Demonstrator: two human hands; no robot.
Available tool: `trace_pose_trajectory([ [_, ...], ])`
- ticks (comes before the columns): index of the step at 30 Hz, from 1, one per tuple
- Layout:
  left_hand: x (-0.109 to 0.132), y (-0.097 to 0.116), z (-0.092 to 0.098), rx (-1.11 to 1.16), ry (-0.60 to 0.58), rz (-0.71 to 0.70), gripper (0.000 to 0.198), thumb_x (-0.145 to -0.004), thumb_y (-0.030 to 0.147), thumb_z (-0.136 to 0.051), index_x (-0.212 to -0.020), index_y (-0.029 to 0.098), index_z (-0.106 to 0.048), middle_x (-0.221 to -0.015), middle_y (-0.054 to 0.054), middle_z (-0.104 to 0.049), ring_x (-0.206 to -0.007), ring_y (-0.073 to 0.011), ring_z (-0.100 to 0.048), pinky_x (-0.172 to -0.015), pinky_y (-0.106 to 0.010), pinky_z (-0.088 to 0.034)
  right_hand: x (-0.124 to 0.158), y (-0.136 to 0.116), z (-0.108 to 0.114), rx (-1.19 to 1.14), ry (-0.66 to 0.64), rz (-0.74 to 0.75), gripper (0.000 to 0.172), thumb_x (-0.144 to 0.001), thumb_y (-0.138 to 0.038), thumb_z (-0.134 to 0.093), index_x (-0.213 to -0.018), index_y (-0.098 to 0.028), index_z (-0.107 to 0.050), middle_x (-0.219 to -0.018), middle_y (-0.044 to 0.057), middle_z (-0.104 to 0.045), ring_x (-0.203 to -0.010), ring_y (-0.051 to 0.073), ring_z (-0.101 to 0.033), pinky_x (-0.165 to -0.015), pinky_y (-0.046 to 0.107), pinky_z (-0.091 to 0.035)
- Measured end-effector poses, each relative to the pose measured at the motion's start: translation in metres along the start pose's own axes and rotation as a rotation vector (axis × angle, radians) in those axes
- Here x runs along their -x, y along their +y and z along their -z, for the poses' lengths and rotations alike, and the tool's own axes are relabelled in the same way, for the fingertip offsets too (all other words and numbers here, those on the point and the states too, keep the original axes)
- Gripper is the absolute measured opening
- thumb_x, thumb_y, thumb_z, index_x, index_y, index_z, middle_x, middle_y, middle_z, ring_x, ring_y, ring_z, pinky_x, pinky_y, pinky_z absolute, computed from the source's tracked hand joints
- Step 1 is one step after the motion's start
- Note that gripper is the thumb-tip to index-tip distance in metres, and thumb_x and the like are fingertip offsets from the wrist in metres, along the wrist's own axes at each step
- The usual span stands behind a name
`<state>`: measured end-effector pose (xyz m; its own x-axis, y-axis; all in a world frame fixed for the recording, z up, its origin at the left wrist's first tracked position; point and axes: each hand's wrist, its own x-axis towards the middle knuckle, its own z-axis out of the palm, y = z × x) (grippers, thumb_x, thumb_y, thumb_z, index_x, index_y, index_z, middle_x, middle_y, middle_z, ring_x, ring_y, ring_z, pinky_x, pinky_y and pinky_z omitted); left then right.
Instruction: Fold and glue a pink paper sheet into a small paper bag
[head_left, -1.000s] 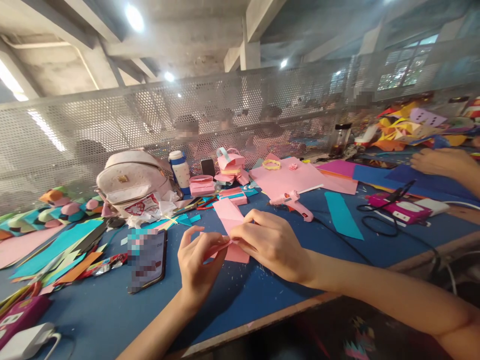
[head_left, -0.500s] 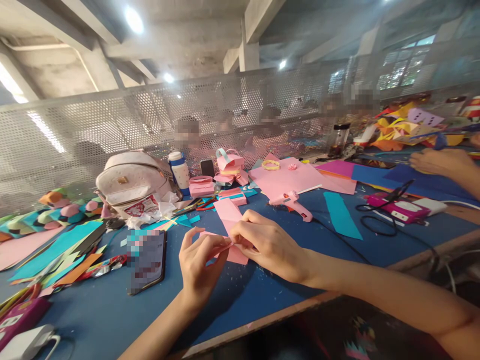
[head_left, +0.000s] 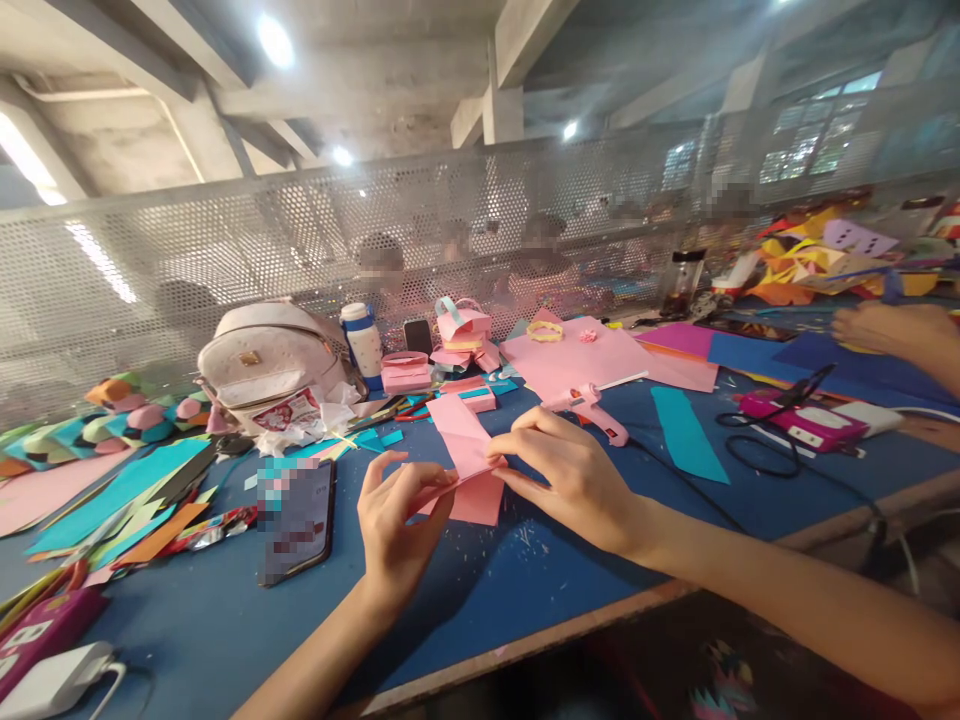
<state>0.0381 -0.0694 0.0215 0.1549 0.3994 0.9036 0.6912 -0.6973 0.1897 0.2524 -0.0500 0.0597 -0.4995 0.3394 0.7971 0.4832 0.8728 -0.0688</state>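
Between my two hands, just above the table, is a narrow folded piece of pink paper (head_left: 471, 476). My left hand (head_left: 397, 515) pinches its left end between thumb and fingers. At the right end, the thumb and fingertips of my right hand (head_left: 574, 485) are closed on the same paper. Below it a wider strip of pink paper (head_left: 454, 425) lies on the blue tabletop, partly covered by the held piece and my fingers. A pink glue gun (head_left: 592, 408) rests beyond my right hand, with a pale glue stick out of its back.
A phone (head_left: 300, 530) lies left of my hands. Behind stand a pale backpack (head_left: 262, 350), a bottle (head_left: 361, 345) and pink paper boxes (head_left: 405, 372). To the right are a teal strip (head_left: 688, 435), a power strip (head_left: 802, 422) with cables and another person's hand (head_left: 881, 328).
My right hand has moved slightly right along the pink paper, and its fingers have spread a little. More of the folded paper shows between my hands. The left hand keeps its pinch.
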Motion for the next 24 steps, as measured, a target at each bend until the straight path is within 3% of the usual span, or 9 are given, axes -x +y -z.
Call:
trace_pose_trajectory([
  [24,-0.0008,0.0012,0.0006,-0.007,-0.008,-0.021,0.015,-0.084,0.009,-0.064,-0.086,0.023,-0.059,-0.075,0.007,-0.072,-0.063,-0.0120,-0.067,-0.088,-0.040,-0.046,-0.0007,-0.0003,-0.0016,0.015,-0.008,0.008,0.012,-0.091,-0.010,-0.056,-0.098,-0.017,-0.063,-0.082,0.004,-0.062,-0.079,0.016,-0.058,-0.068,0.027,-0.050],
])
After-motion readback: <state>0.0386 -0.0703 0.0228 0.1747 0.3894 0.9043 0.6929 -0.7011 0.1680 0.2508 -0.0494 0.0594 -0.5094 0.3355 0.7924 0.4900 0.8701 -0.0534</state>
